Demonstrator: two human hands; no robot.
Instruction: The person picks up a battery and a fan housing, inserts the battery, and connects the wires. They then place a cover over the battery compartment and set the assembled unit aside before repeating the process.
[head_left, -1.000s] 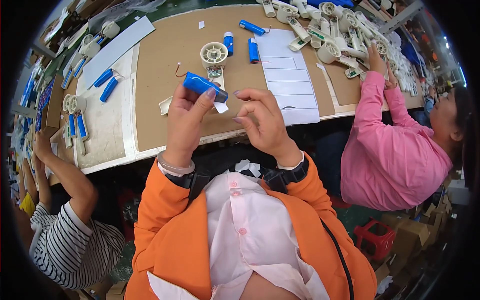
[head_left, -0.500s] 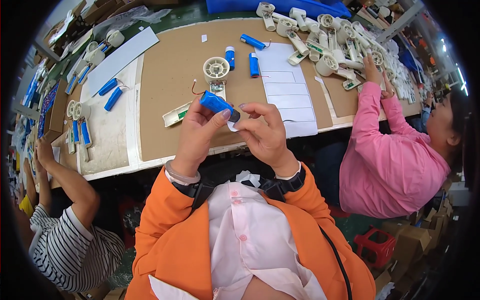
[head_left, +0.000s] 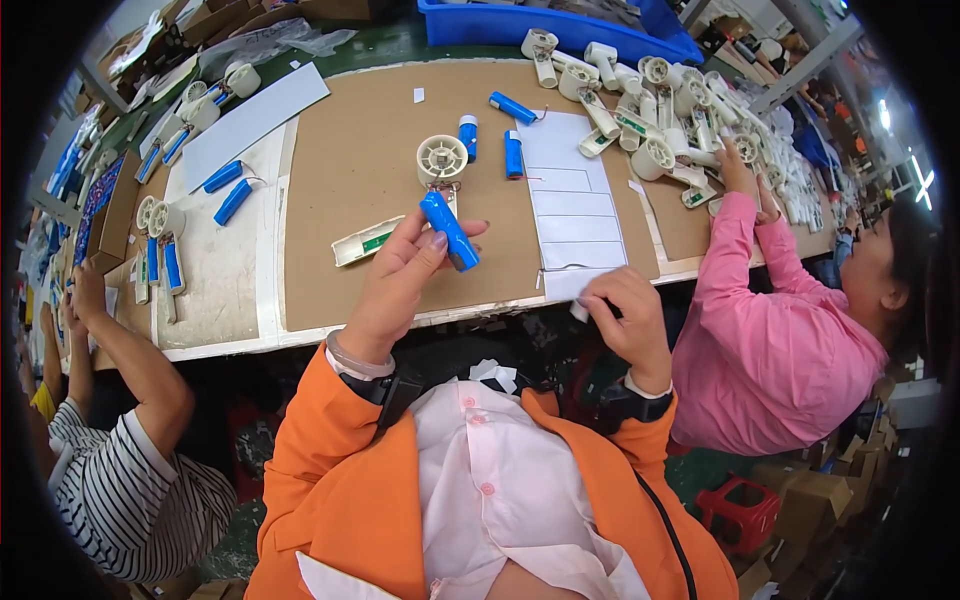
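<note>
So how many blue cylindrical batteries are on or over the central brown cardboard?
4 batteries: one in left hand, one beside round cream housing, two by white paper; others may hide.

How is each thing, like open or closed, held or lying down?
Left hand: closed around a blue battery
Blue battery: held, off the table
Right hand: fingers pinched on a white scrap
White scrap: held
Half shell: lying open, green strip showing inside
Fan housing: spoked face up
Lined sheet: lying flat
Blue bin: open-topped, with things inside
</note>
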